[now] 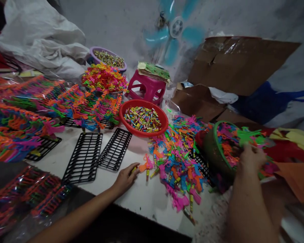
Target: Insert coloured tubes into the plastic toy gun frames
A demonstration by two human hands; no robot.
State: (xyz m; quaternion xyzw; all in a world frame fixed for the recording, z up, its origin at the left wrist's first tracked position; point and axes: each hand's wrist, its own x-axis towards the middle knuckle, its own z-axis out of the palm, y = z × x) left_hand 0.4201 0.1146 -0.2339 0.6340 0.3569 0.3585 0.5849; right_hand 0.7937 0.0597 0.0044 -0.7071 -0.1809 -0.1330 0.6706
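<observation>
My left hand [127, 177] rests on the white table, its fingers pinched on a small yellow tube next to an orange and pink plastic piece [146, 164]. At the right, my right hand [252, 157] is over the green basket [215, 141], its fingers closed round a bright green plastic piece [248, 135]. Pink, orange and blue pieces fill that basket. Between the hands spreads a pile of coloured plastic pieces [177, 155], some with small tubes. Behind it, a red basin [164, 123] holds many small printed tubes.
Black racks [83, 157] lie at the table's centre-left, beside rows of colourful pieces [17, 125]. Farther back are a purple basin [91, 50], a pink stool [148, 88], a blue fan [176, 27] and a cardboard box [238, 64]. The table's front edge [152, 217] runs below my left hand.
</observation>
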